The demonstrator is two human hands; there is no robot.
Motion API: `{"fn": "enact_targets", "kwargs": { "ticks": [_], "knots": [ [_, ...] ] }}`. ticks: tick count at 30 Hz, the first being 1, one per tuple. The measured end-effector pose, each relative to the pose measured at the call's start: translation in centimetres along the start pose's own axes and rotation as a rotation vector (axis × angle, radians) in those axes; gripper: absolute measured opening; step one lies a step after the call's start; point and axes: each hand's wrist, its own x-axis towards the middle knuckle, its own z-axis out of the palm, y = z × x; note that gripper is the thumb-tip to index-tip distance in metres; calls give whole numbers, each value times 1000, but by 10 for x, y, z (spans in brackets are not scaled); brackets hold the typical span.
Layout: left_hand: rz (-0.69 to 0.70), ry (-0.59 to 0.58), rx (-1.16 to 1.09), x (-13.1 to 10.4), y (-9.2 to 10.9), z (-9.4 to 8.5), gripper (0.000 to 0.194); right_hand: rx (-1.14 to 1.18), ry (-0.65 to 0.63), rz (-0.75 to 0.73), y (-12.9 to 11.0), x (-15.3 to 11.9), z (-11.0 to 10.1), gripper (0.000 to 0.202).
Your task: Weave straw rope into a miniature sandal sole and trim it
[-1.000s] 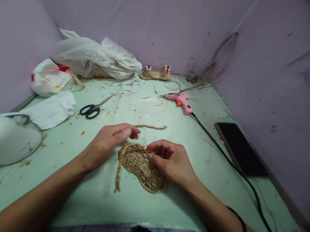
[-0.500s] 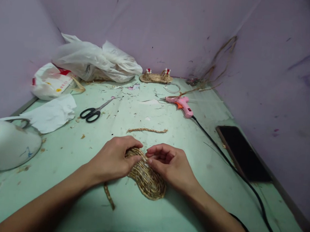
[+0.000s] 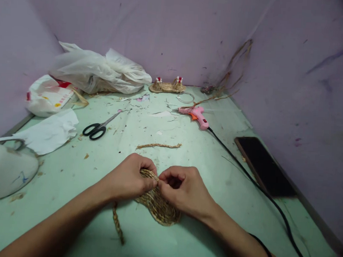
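Note:
A coiled, braided straw sole lies on the table in front of me. My left hand is closed round its upper end, thumb on top and fingers over the far edge. My right hand is closed too, thumb and index finger pinching the sole's right edge beside my left thumb; the exact spot is hidden by the fingertips. Just past my hands lies a short straw braid. Another braid piece comes out from under my left wrist.
Black-handled scissors lie at left, near white paper and a white pot-like vessel. A pink glue gun with a black cord and a phone are at right. Plastic bags and a finished straw slipper stand along the wall.
My right thumb and index finger have come together on the sole's edge, closer to my left hand. The whole view has shifted slightly, so the background sits further left.

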Motion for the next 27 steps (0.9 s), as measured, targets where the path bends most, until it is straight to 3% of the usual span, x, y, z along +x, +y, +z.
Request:
{"fn": "enact_targets", "kwargs": {
  "ticks": [4,10,19,27],
  "knots": [
    [-17,1,2,2,4,2,13,-67,-25,-56,0,2,-5,10],
    [-16,-20,25,3,9,5,17,-61,-75,39,3,7,-6,3],
    [26,56,-11,4,5,8,9,-95,143,-80,5,0,9,5],
    [25,-2,-93,1,1,3,9,279,-140,200,0,3,-6,10]
  ]
}}
